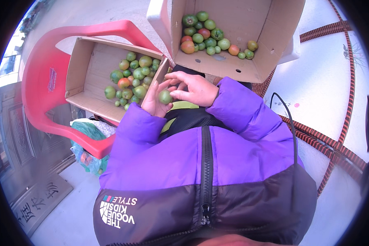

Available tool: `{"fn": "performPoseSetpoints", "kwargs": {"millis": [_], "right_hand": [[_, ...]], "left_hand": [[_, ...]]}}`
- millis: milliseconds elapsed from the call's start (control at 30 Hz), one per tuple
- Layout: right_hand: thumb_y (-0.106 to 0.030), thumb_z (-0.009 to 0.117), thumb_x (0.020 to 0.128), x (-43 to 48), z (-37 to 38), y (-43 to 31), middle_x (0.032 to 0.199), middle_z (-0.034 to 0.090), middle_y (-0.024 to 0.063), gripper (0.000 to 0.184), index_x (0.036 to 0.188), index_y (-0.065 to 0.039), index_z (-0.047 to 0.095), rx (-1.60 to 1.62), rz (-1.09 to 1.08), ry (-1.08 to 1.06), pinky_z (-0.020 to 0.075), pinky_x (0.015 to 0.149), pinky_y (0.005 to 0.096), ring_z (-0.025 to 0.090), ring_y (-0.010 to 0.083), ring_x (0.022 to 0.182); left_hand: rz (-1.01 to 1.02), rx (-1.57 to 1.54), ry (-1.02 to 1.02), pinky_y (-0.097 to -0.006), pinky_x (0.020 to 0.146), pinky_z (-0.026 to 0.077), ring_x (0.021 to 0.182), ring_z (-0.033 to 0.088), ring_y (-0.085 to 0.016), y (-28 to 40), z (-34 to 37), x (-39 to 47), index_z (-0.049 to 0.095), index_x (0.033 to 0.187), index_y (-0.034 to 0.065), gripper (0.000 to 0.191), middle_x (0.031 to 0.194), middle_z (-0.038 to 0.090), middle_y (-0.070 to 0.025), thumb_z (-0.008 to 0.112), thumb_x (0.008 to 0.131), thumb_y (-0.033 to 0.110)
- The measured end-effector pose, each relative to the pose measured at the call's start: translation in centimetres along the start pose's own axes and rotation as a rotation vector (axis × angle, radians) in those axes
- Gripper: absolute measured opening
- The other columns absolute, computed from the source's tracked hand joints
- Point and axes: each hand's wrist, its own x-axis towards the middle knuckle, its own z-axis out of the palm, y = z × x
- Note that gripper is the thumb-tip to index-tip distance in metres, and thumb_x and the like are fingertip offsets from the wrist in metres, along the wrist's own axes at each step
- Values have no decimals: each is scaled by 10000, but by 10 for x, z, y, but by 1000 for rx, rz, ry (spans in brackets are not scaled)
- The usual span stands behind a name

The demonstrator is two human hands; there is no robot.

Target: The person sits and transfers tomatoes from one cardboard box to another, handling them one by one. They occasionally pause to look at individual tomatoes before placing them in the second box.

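Observation:
A small green tomato (165,97) lies in my left hand (153,101), against the palm with the fingers curved up around it. From the other side comes my right hand (195,89), its thumb tip at the tomato's edge and its fingers apart, close to my left fingertips. Just left of my hands, a shallow cardboard box (89,70) contains many mostly green tomatoes (138,73), with a few reddish ones. Beyond my right hand, a second cardboard box (243,21) tilts towards me, with green and orange-red tomatoes (210,33) gathered mainly on its left side.
A red plastic chair (43,67) supports the left box. Under the right box is a white seat (158,15). Plastic bags (89,138) with some produce sit below the chair. Red-and-black patterned strips (313,138) cross the pale floor at right. A sign with writing (40,203) lies lower left.

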Motion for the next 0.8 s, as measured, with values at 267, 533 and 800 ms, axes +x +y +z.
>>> {"fn": "performPoseSetpoints", "kwargs": {"millis": [267, 533, 800], "right_hand": [[-268, 584, 860, -9, -168, 74, 1271, 489, 171, 401, 1247, -166, 558, -1285, 697, 619, 441, 918, 484, 487, 369, 1152], [-248, 475, 936, -20, -224, 137, 1458, 293, 158, 314, 1208, -218, 628, -1915, 1068, 100, 417, 944, 486, 366, 393, 1282], [-253, 488, 926, -16, -223, 131, 1399, 349, 176, 304, 1176, -194, 650, -1842, 1031, 291, 442, 858, 503, 425, 411, 1204]], "left_hand": [[367, 33, 636, -376, 993, 455, 1254, 435, -312, 54, -45, -19, 338, 1374, 91, 606, 1360, 380, -162, 613, 908, 365], [360, 50, 735, -406, 986, 452, 1253, 427, -347, 31, -55, -27, 265, 1401, 64, 686, 1442, 272, -179, 670, 876, 237], [349, 118, 696, -360, 871, 471, 1162, 505, -277, 28, -46, -24, 357, 1384, 121, 541, 1364, 377, -129, 601, 916, 239]]}}
